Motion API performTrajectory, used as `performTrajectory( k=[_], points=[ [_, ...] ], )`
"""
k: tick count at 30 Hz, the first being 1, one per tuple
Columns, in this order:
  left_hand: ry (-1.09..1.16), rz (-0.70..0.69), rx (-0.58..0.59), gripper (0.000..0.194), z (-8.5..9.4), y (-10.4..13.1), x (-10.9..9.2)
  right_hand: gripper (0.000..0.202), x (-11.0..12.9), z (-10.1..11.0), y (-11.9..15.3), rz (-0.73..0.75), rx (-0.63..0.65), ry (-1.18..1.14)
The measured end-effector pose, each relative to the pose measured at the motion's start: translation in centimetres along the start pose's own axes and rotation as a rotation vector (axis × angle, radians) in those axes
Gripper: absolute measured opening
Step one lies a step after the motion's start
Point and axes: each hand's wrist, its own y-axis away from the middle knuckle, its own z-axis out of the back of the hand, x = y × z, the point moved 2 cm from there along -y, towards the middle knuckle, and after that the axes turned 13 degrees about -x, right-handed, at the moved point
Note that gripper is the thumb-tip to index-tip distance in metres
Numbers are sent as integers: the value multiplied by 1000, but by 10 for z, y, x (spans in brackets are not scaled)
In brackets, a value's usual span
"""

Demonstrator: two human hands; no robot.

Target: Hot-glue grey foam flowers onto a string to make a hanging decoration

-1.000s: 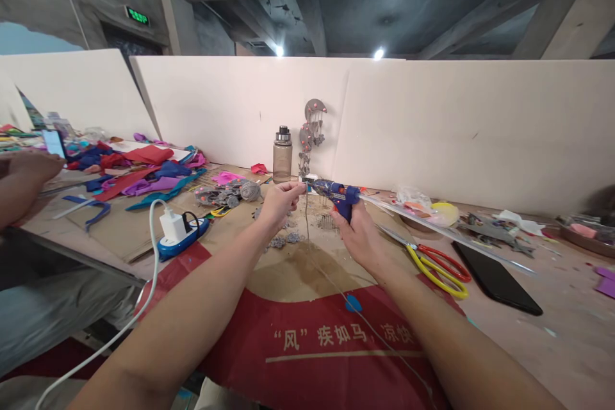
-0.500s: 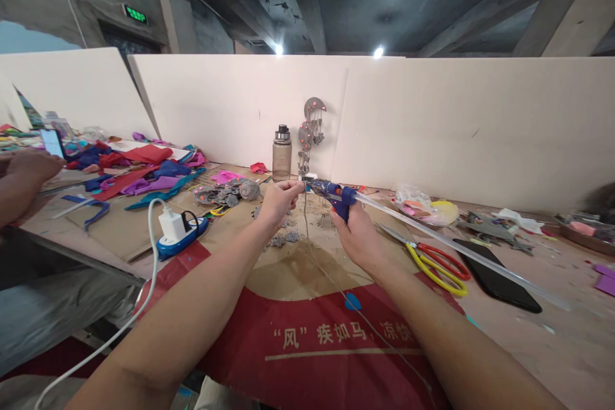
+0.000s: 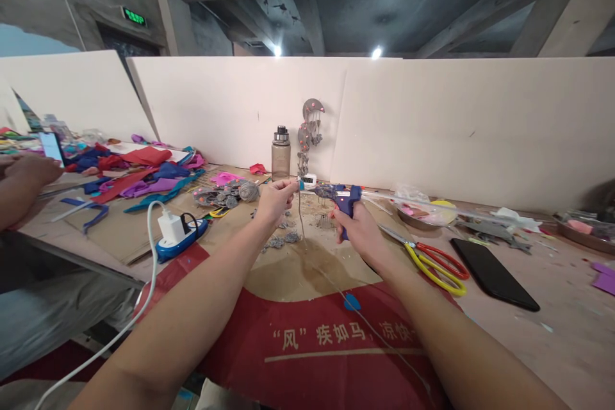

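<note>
One bare left hand [image 3: 275, 206] pinches a small teal piece [image 3: 302, 186], a thin grey string [image 3: 300, 218] hanging below it, as the right hand [image 3: 359, 229] grips a blue plastic glue gun [image 3: 346, 197] just right of that pinch, its nozzle [image 3: 314, 190] best held steady and clear of skin
</note>
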Motion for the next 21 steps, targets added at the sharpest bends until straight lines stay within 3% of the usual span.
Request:
performTrajectory(
  k=[3, 7, 10, 13, 16, 21],
  points=[
    [-32, -47, -9, 27, 0, 1, 1, 18, -21, -1, -8, -250, 105, 83],
    [-163, -201, 15, 22, -3, 6, 2, 22, -45, 5, -16, -298, 147, 435],
    [-313, -365, 26, 17, -8, 14, 0, 27, -44, 14, -16, -155, 57, 580],
    [-435, -557, 26, 11, -13, 25, -3, 21, -25, 17, -12, 127, -118, 652],
    [-533, -722, 54, 7, -16, 35, -6, 14, -4, 7, -5, 212, -177, 321],
    [-701, -820, 118, 11, -18, 41, -6, 32, 12, -23, 9, -137, -6, -483]
  ],
)
